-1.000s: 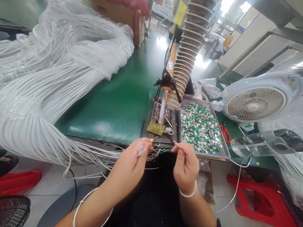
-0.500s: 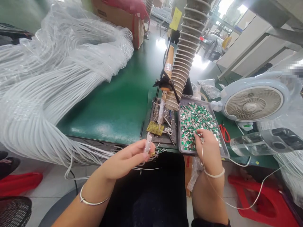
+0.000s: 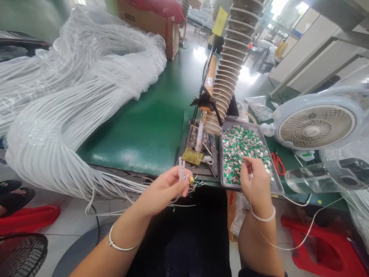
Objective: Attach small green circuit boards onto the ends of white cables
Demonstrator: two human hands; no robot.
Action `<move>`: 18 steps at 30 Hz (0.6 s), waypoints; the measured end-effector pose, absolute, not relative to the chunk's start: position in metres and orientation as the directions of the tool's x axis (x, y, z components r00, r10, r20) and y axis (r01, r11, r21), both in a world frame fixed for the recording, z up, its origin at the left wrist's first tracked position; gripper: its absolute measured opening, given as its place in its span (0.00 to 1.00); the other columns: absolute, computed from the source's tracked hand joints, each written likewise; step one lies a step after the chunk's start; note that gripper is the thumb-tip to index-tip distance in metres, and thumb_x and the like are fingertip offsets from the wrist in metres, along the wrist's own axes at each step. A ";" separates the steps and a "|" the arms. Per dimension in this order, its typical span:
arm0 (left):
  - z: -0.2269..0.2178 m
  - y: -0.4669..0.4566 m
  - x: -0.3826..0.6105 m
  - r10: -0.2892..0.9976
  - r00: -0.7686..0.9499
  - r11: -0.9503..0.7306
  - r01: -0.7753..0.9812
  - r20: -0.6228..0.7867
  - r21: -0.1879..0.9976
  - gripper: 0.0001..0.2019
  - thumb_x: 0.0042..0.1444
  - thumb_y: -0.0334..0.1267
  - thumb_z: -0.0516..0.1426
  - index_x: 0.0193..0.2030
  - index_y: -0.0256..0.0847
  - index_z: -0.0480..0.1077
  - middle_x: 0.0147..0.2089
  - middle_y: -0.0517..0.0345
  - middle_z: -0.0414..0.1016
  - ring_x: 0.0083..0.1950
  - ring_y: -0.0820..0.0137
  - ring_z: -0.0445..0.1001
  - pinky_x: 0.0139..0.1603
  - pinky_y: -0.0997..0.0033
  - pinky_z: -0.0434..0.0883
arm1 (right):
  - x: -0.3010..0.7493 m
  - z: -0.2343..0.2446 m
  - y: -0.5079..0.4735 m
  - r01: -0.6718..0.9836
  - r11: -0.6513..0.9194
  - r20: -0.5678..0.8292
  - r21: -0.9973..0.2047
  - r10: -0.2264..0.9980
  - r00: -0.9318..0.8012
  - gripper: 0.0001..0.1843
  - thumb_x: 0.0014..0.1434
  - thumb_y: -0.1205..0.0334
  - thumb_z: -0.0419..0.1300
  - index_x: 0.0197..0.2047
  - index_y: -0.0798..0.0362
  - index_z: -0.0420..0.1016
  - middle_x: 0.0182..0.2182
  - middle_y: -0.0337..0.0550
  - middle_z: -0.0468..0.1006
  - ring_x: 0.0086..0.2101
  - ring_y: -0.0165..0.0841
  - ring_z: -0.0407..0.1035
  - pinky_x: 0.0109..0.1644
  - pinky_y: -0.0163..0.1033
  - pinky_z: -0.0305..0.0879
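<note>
Meanwhile, left hand [image 3: 163,191] pinching white wire ends [image 3: 181,169]; right hand [image 3: 256,188], fingers narrow, over a tray [image 3: 270,154] of green-silver tabs [image 3: 242,148].

"What's the room like?"

"A workshop, with a long green desk [image 3: 138,130] over a pale tiled floor [image 3: 49,250]."

"And the light?"

"A bright window [image 3: 288,11] at the far right, with glare across the desk."

"Furniture?"

"White cabinets [image 3: 311,50] on the right, a red stool [image 3: 319,246] below, and a cardboard box [image 3: 147,19] beyond the desk."
</note>
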State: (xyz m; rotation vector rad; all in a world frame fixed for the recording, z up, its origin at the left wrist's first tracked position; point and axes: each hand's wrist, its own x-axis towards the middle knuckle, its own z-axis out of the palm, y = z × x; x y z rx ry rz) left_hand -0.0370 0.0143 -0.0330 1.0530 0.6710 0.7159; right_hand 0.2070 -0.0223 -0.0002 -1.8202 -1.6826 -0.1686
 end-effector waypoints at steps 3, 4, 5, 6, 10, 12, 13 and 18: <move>-0.030 0.010 -0.031 0.827 0.534 0.319 -0.187 -0.177 0.929 0.10 0.55 0.44 0.56 0.37 0.40 0.65 0.23 0.65 0.61 0.23 0.76 0.57 0.27 0.73 0.57 | 0.185 0.005 -0.027 0.869 0.120 0.538 -0.480 0.823 0.183 0.06 0.59 0.67 0.51 0.39 0.53 0.67 0.30 0.42 0.69 0.30 0.31 0.65 0.35 0.38 0.65; -0.029 0.009 -0.029 0.838 0.512 0.322 -0.191 -0.186 0.927 0.10 0.55 0.44 0.56 0.37 0.40 0.65 0.23 0.66 0.60 0.23 0.77 0.56 0.26 0.73 0.56 | 0.178 0.006 -0.029 0.841 0.145 0.541 -0.521 0.819 0.193 0.06 0.59 0.67 0.51 0.38 0.53 0.67 0.30 0.41 0.69 0.31 0.31 0.66 0.35 0.37 0.65; -0.027 0.008 -0.028 0.848 0.491 0.328 -0.194 -0.198 0.924 0.10 0.54 0.43 0.56 0.37 0.39 0.65 0.24 0.66 0.59 0.22 0.77 0.56 0.26 0.74 0.56 | 0.171 0.006 -0.031 0.811 0.166 0.537 -0.561 0.818 0.205 0.05 0.59 0.67 0.52 0.38 0.52 0.67 0.30 0.40 0.69 0.31 0.30 0.66 0.35 0.36 0.65; -0.026 0.007 -0.026 0.857 0.470 0.337 -0.198 -0.213 0.921 0.10 0.54 0.43 0.57 0.37 0.39 0.65 0.24 0.66 0.59 0.22 0.78 0.56 0.26 0.74 0.56 | 0.164 0.005 -0.033 0.778 0.182 0.527 -0.602 0.823 0.215 0.04 0.59 0.68 0.52 0.37 0.52 0.67 0.30 0.39 0.69 0.30 0.29 0.66 0.35 0.36 0.65; -0.019 0.005 -0.022 0.879 0.397 0.365 -0.205 -0.264 0.908 0.11 0.52 0.43 0.58 0.38 0.39 0.65 0.27 0.65 0.60 0.24 0.78 0.56 0.25 0.76 0.57 | 0.143 0.001 -0.036 0.642 0.217 0.442 -0.736 0.872 0.212 0.04 0.59 0.68 0.53 0.35 0.51 0.67 0.28 0.37 0.69 0.28 0.28 0.65 0.32 0.35 0.64; -0.015 0.004 -0.020 0.896 0.362 0.340 -0.192 -0.256 0.920 0.11 0.52 0.43 0.58 0.37 0.39 0.66 0.29 0.63 0.62 0.26 0.77 0.58 0.27 0.76 0.59 | 0.135 -0.002 -0.036 0.607 0.225 0.422 -0.762 0.884 0.202 0.04 0.60 0.67 0.52 0.35 0.52 0.67 0.27 0.37 0.69 0.28 0.28 0.65 0.31 0.35 0.64; -0.013 0.004 -0.019 0.906 0.343 0.322 -0.174 -0.249 0.931 0.10 0.52 0.43 0.58 0.37 0.39 0.67 0.29 0.63 0.63 0.27 0.76 0.59 0.28 0.75 0.60 | 0.131 -0.004 -0.035 0.598 0.225 0.419 -0.769 0.884 0.206 0.04 0.60 0.67 0.52 0.35 0.52 0.67 0.27 0.37 0.69 0.27 0.28 0.65 0.31 0.35 0.65; -0.006 0.002 -0.015 0.938 0.271 0.247 -0.091 -0.215 0.965 0.10 0.53 0.43 0.55 0.36 0.39 0.68 0.31 0.59 0.67 0.32 0.72 0.64 0.36 0.71 0.65 | 0.114 -0.009 -0.028 0.512 0.210 0.382 -0.833 0.887 0.257 0.05 0.60 0.67 0.51 0.39 0.52 0.66 0.26 0.36 0.69 0.24 0.26 0.67 0.30 0.33 0.68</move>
